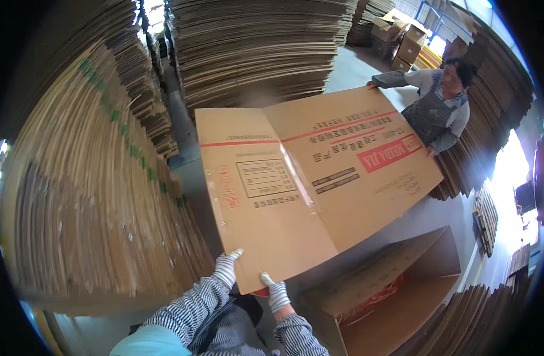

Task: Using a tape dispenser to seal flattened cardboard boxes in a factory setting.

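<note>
A large flattened cardboard box (272, 231) with red bands and dark print stretches out in front of me, creased along its fold lines. At its near left edge my left hand (226, 268), in a striped glove, is closed on the cardboard. My right hand (276, 292), gloved the same way, grips the near edge a little to the right, its thumb on top and its other fingers hidden below. A co-worker (441, 110) in a checked apron holds the far right end of the same sheet with both hands.
Tall stacks of flattened cardboard stand at the left (100, 225), at the back (254, 53) and behind the co-worker. An open cardboard box (396, 332) with red strapping inside lies at the lower right. Smaller boxes (409, 44) sit at the far right, and a pallet (485, 219) leans beyond.
</note>
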